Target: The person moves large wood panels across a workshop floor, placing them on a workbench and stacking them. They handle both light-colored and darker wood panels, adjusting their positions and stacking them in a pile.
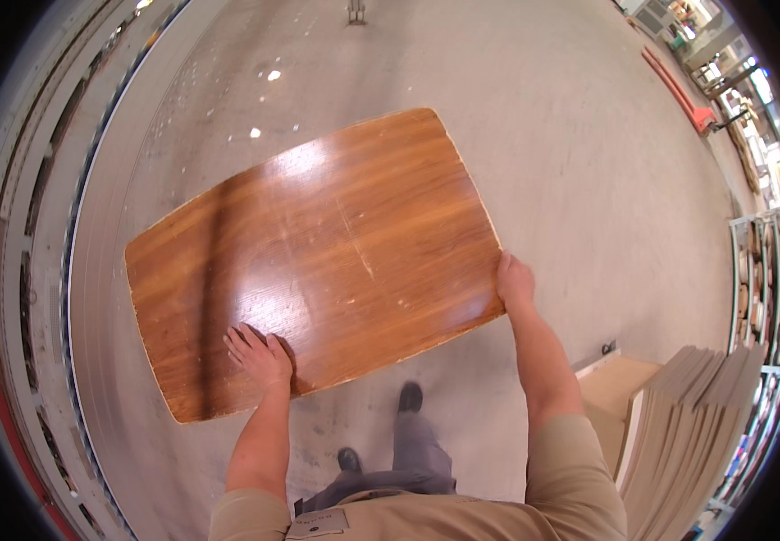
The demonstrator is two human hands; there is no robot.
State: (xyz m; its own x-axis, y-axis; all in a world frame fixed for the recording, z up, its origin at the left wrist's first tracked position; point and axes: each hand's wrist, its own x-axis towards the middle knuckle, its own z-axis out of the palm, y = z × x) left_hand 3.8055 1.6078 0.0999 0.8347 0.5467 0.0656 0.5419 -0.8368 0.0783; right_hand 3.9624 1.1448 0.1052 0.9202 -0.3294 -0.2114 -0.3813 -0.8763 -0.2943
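A large glossy brown wooden board [345, 261] with worn, chipped edges and scratches across its face is held out in front of me, tilted. My right hand [516, 281] is closed round its right edge near the lower right corner, with the fingertips hidden behind the board. My left hand [262, 356] lies on the board's face near the lower edge, palm down and fingers spread. A dark shadow band crosses the left part of the board, and bright light reflects off the middle.
Grey concrete floor [579, 180] surrounds me. A stack of upright panels [692, 424] stands close at my right. Beyond it is a loaded rack [759, 279]. A red pallet truck [701, 117] is at the far right. A long machine edge [92, 189] runs along the left.
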